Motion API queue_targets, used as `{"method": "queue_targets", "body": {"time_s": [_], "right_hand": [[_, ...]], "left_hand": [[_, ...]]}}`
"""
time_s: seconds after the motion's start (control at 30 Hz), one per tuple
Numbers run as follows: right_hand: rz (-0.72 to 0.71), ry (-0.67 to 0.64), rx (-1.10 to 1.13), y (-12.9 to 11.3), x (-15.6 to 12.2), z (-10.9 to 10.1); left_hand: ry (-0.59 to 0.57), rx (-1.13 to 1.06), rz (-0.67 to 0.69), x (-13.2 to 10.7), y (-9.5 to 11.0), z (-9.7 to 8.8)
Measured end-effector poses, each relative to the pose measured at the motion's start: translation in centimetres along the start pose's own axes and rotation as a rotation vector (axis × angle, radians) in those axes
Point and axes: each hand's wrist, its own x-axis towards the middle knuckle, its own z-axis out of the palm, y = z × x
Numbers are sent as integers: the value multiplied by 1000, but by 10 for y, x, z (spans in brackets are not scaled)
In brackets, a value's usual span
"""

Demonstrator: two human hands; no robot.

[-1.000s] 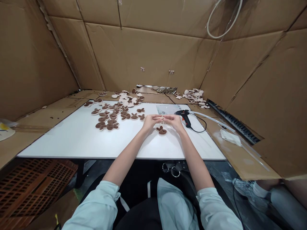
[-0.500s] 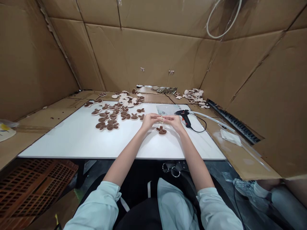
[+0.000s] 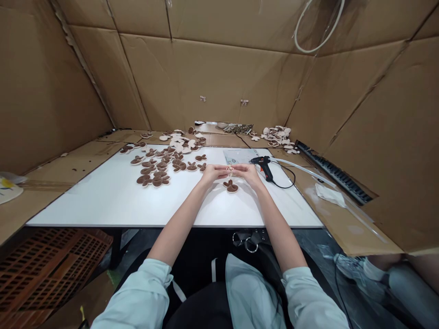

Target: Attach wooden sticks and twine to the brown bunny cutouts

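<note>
My left hand [image 3: 213, 174] and my right hand [image 3: 249, 175] meet over the white table [image 3: 113, 201], fingertips pinched together on a small pale string bow [image 3: 230, 171]. Directly below the bow lies one brown rabbit-shaped felt piece [image 3: 231, 186] on the table, between my two hands. A black hot glue gun [image 3: 263, 165] lies just right of my right hand, its cable looping toward the table's right edge.
Several brown rabbit-shaped pieces [image 3: 157, 167] are spread over the far left of the table, with pale ones [image 3: 178, 138] behind them. Another pale pile [image 3: 278, 136] lies at the back right. Cardboard walls enclose the table. A white cloth [image 3: 329, 195] lies on cardboard at right. Scissors [image 3: 245, 241] hang below the table edge.
Both hands stay at the same place with the bow; only slight finger movement and a small camera shift.
</note>
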Motion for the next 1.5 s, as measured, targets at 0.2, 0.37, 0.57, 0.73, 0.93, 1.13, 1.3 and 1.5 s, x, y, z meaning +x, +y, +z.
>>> {"method": "queue_targets", "body": {"time_s": [0.2,0.37,0.57,0.73,0.93,1.13,1.3,1.5], "right_hand": [[-14,10,-7,1,1,0],[-26,2,-36,0,0,0],[-22,-22,-46,-2,0,0],[-8,-22,-46,-5,-2,0],[8,-34,-25,-6,-2,1],[34,-6,42,-7,-2,0],[26,-37,51,-8,-2,-1],[-53,-193,24,-6,-2,-4]], "left_hand": [[-5,40,-14,1,-1,-1],[-5,40,-42,2,-3,-3],[-33,-21,-131,3,-3,-5],[-36,-22,-139,4,-1,-6],[-11,-19,-153,2,-2,-5],[-43,-128,-250,2,2,-4],[-105,-243,-285,-2,8,-2],[-171,-278,-381,-7,12,-1]]}}
